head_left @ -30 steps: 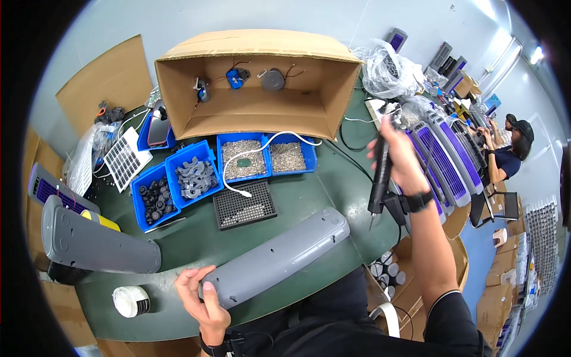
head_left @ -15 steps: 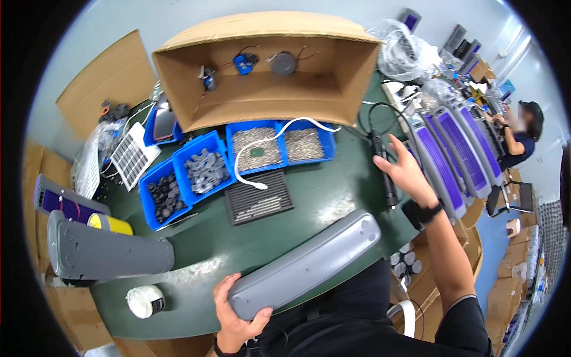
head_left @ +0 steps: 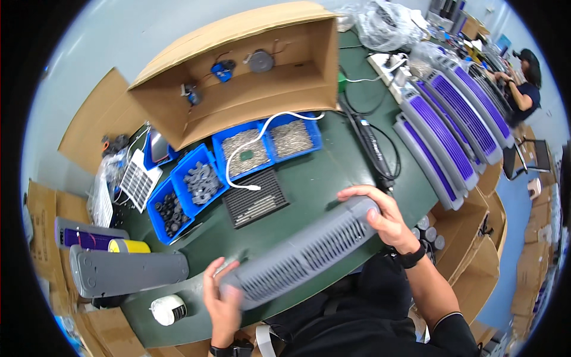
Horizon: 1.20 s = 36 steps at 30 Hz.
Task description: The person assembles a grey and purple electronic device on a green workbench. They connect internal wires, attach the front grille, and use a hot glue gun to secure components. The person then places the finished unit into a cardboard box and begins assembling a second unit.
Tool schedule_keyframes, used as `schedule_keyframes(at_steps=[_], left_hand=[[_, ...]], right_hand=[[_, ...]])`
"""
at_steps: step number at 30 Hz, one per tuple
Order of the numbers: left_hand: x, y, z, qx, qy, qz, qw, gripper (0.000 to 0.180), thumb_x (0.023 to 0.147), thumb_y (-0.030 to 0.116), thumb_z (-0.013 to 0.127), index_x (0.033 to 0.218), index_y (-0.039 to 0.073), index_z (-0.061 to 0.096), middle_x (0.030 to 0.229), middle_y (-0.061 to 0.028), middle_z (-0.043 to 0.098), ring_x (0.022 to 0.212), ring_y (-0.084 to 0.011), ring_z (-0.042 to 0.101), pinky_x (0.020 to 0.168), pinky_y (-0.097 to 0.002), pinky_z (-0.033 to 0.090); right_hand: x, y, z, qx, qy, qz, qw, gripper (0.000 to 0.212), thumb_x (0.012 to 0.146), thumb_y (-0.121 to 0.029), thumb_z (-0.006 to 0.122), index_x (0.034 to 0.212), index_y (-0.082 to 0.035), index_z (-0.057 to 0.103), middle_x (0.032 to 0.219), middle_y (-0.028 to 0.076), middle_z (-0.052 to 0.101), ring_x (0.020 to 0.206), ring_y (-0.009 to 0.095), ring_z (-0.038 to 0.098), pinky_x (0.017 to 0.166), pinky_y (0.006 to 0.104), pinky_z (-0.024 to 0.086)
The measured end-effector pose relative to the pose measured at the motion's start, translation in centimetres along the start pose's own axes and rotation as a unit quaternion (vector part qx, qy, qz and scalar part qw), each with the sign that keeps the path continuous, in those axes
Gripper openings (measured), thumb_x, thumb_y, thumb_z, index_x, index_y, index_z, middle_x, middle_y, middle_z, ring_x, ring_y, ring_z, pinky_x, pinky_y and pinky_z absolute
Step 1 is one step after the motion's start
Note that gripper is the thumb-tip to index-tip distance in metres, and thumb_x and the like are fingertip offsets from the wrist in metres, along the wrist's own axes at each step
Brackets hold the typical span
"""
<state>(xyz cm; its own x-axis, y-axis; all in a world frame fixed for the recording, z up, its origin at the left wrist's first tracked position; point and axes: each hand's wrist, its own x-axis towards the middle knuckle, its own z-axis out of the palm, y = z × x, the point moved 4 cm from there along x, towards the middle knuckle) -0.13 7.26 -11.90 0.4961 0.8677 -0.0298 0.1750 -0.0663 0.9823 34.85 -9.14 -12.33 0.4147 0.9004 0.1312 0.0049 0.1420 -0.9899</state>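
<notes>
A long grey plastic housing [head_left: 303,253] is tilted above the front of the table, its slotted face turned up and smeared by motion. My right hand [head_left: 386,219] grips its right end, thumb on the slotted side and fingers over the far edge. At the left end, my left hand [head_left: 221,303] has its fingers spread; the blurred thumb overlaps the housing's corner. A black electric screwdriver [head_left: 372,146] lies on the table beyond my right hand. In front of the housing's far side sits a black ribbed tray [head_left: 256,199] with screws in its grooves.
Blue bins [head_left: 202,181] hold grey parts, black parts and screws. Behind them stands an open cardboard box [head_left: 267,89] with small motors. Purple-and-grey units [head_left: 446,131] lean at right. Another grey housing [head_left: 128,272] and a white jar [head_left: 168,310] stand at left. A co-worker [head_left: 523,89] sits at far right.
The housing has been turned from its smooth side to its slotted side and lifted. My right hand has left the screwdriver, now lying down, and taken the housing's right end. The view has shifted.
</notes>
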Motion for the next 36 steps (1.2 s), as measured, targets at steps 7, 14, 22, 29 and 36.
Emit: schedule_keyframes(at_steps=[7,14,22,29,36], left_hand=[[1.2,-4.2,1.3,-0.186,-0.073,-0.25,0.947,0.088,0.107,0.074,0.023,0.129,-0.003,0.057,0.084,-0.0153,0.073,0.047,-0.0192,0.062,0.034,-0.0275,0.044],[0.1,-4.1,2.3,-0.149,0.072,-0.122,0.979,0.088,0.107,0.074,0.025,0.114,-0.004,0.065,0.079,-0.0152,0.071,0.049,-0.0211,0.063,0.036,-0.0298,0.045],[-1.0,-3.8,2.4,-0.115,0.159,-0.047,0.979,0.08,0.111,0.062,0.026,0.123,-0.006,0.067,0.086,-0.0137,0.072,0.052,-0.017,0.063,0.041,-0.0274,0.048],[-0.8,-4.1,2.7,-0.1,0.182,-0.062,0.976,0.08,0.112,0.06,0.028,0.123,-0.008,0.067,0.082,-0.0133,0.072,0.05,-0.0159,0.061,0.04,-0.027,0.046],[-1.3,-4.2,2.6,-0.089,0.214,-0.074,0.97,0.076,0.11,0.063,0.028,0.106,-0.001,0.068,0.072,-0.0103,0.068,0.044,-0.0176,0.057,0.035,-0.028,0.042]], right_hand=[[-1.3,-0.9,0.0,0.031,0.035,0.076,0.996,0.062,0.089,-0.028,0.08,0.142,-0.006,0.058,0.135,0.01,0.061,0.125,0.021,0.057,0.108,0.0344,0.043],[-0.8,0.5,0.6,0.045,0.069,0.096,0.992,0.051,0.081,-0.021,0.077,0.127,-0.004,0.062,0.12,0.008,0.066,0.106,0.017,0.062,0.091,0.0298,0.048],[-0.3,0.1,0.5,0.047,0.043,0.115,0.991,0.049,0.082,-0.021,0.077,0.125,-0.003,0.062,0.111,0.007,0.064,0.096,0.015,0.061,0.086,0.0277,0.049],[0.4,-0.2,-0.3,0.051,0.022,0.099,0.994,0.046,0.085,-0.017,0.077,0.125,-0.003,0.059,0.102,0.006,0.064,0.087,0.012,0.059,0.079,0.0267,0.048],[0.1,0.5,0.0,0.048,0.007,0.093,0.995,0.042,0.089,-0.017,0.076,0.125,-0.004,0.059,0.096,0.002,0.06,0.081,0.009,0.056,0.075,0.0233,0.046]])
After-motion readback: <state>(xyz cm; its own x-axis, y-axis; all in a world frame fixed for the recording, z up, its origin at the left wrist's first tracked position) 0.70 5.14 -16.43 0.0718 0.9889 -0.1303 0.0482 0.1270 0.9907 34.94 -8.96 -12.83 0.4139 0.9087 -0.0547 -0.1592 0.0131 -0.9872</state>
